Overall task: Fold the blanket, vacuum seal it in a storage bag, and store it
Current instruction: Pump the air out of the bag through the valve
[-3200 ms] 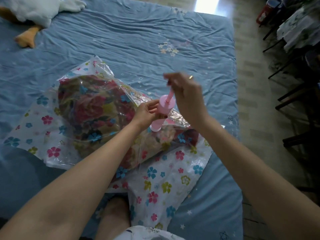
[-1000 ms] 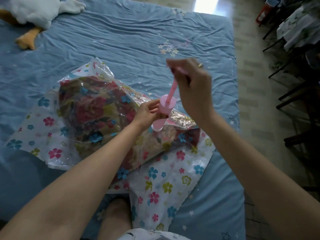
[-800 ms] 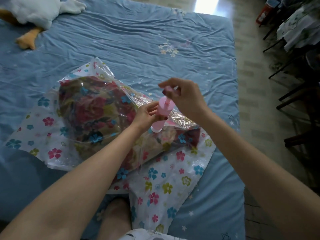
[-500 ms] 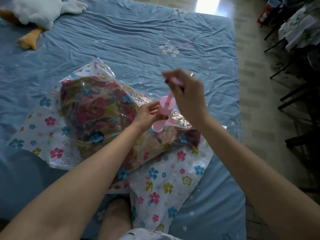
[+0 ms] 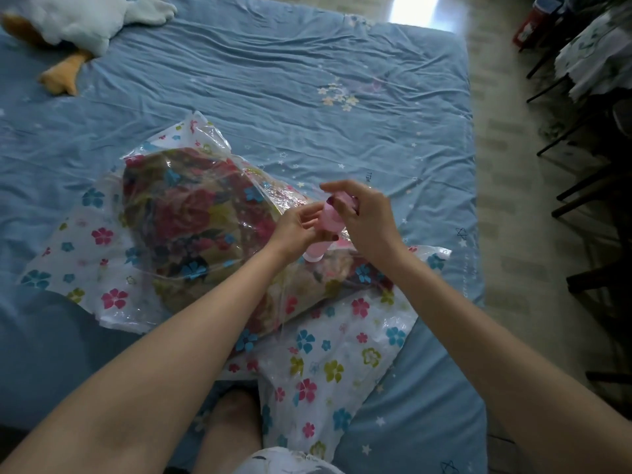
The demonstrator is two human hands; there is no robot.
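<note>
Blanket (image 5: 191, 217), a dark floral bundle, lies sealed inside the flower-printed storage bag (image 5: 328, 364) on the blue bed (image 5: 307, 80), at about the centre of the view. Starting at the far left, at ten o'clock from the blanket, a white plush toy (image 5: 78, 18) with orange feet rests on the sheet, well apart from the bag. The bag's clear plastic wraps the bundle, and its loose printed margins spread flat toward eight o'clock and five o'clock.

At three o'clock from the bundle, the left hand (image 5: 295, 230) has its fingers curled round the barrel of a pink hand pump (image 5: 325, 230), which stands tilted on top of the bag. Just to the right, the right hand (image 5: 366, 217) closes over the pump's upper end, its grip clenched on the handle, pressed low against the barrel. Both forearms reach in from six o'clock, and a bare knee (image 5: 229, 425) shows between them at the bottom edge.

Farther right, past the edge of the bed at three o'clock, is tiled floor (image 5: 506, 234), with dark chair legs (image 5: 588, 186) and a patterned cloth (image 5: 602, 53) at two o'clock.
</note>
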